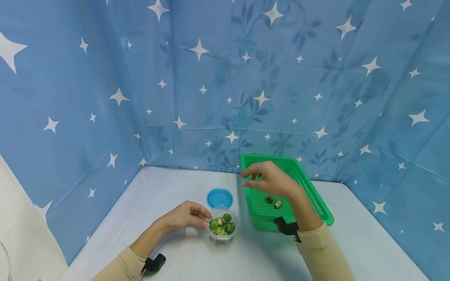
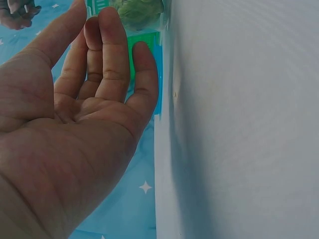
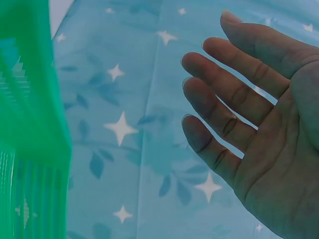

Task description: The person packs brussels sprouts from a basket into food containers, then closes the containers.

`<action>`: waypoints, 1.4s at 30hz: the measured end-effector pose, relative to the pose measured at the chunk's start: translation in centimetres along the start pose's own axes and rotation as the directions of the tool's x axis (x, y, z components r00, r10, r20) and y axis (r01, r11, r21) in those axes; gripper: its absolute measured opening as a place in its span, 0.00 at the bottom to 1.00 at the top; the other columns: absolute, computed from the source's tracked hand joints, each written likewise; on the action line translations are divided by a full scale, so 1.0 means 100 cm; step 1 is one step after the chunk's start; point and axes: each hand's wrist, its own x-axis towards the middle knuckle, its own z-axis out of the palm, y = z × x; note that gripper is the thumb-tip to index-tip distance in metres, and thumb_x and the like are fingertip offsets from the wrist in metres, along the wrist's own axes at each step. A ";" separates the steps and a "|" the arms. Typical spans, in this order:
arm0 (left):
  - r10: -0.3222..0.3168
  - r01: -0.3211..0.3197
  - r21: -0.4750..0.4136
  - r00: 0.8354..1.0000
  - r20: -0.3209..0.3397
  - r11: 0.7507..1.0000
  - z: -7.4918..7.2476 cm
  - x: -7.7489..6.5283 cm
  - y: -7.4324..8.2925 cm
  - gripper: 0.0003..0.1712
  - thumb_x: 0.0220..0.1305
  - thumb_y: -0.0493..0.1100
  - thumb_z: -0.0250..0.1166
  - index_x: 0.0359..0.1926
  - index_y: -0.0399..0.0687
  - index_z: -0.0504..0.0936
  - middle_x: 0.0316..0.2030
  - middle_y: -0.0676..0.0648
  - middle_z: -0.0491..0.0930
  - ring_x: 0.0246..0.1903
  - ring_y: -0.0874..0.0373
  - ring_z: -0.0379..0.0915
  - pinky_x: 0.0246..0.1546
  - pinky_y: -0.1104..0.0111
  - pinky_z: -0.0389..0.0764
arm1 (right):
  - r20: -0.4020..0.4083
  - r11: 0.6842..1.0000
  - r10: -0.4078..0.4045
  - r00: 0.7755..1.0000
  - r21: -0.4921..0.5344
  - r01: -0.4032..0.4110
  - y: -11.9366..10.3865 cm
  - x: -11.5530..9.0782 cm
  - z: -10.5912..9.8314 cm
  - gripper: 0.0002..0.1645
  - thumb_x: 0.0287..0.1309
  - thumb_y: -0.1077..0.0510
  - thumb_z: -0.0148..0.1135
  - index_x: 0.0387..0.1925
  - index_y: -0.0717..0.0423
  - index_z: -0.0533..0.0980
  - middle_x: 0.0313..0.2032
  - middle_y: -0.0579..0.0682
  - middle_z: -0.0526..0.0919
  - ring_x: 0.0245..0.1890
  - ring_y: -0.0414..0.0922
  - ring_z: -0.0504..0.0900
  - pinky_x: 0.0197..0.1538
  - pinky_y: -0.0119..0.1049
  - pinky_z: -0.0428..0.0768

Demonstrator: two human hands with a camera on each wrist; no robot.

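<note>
Flanking the tub: left hand, at the left rim, fingers loosely bent; whether they touch it, I cannot tell.
Left wrist view: shows the palm side, thumb apart and fingers slack, gripping nothing, the tub just past the fingertips.
Right hand: raised over the basket, fingers released, nothing held; the right wrist view bares its palm and the gaps between the fingers, which the head view hides.
Tub: clear, smooth, rounded, left of the basket, holding several round, leafy sprouts.
Lid: blue, flat, rounded, just on the far side of the tub.
Basket: green, perforated, on the right; two more sprouts lie on its floor.
In the way: right hand and forearm mask part of the basket from the head view.
Table: white, faintly creased.
Curtain: blue, folded, printed with pale stars and leafy sprigs.
Sleeves: beige, above black wrist mounts.
</note>
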 end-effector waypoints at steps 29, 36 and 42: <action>-0.015 0.015 -0.010 1.000 -0.006 1.000 0.000 -0.002 0.001 0.20 0.62 0.39 0.76 0.52 0.33 0.86 0.35 0.49 0.88 0.36 0.56 0.84 0.41 0.62 0.83 | -0.005 0.953 0.301 0.954 0.033 -0.301 0.137 -0.001 -0.008 0.17 0.69 0.56 0.68 0.53 0.62 0.85 0.53 0.63 0.87 0.53 0.61 0.85 0.54 0.56 0.83; -0.021 0.021 -0.007 1.000 -0.003 1.000 0.000 -0.003 0.002 0.20 0.62 0.40 0.76 0.52 0.35 0.87 0.36 0.49 0.88 0.37 0.56 0.84 0.42 0.62 0.83 | 0.091 0.899 0.402 0.911 0.149 -0.412 0.162 -0.010 0.008 0.22 0.69 0.57 0.68 0.58 0.66 0.81 0.60 0.68 0.82 0.56 0.64 0.83 0.53 0.56 0.85; -0.022 0.022 -0.008 1.000 0.000 1.000 -0.001 -0.002 0.000 0.21 0.61 0.42 0.77 0.52 0.36 0.87 0.37 0.50 0.88 0.37 0.57 0.84 0.43 0.62 0.83 | 0.238 0.845 0.437 0.867 0.220 -0.487 0.170 -0.018 0.010 0.26 0.66 0.62 0.69 0.62 0.70 0.77 0.62 0.70 0.79 0.60 0.67 0.80 0.55 0.60 0.84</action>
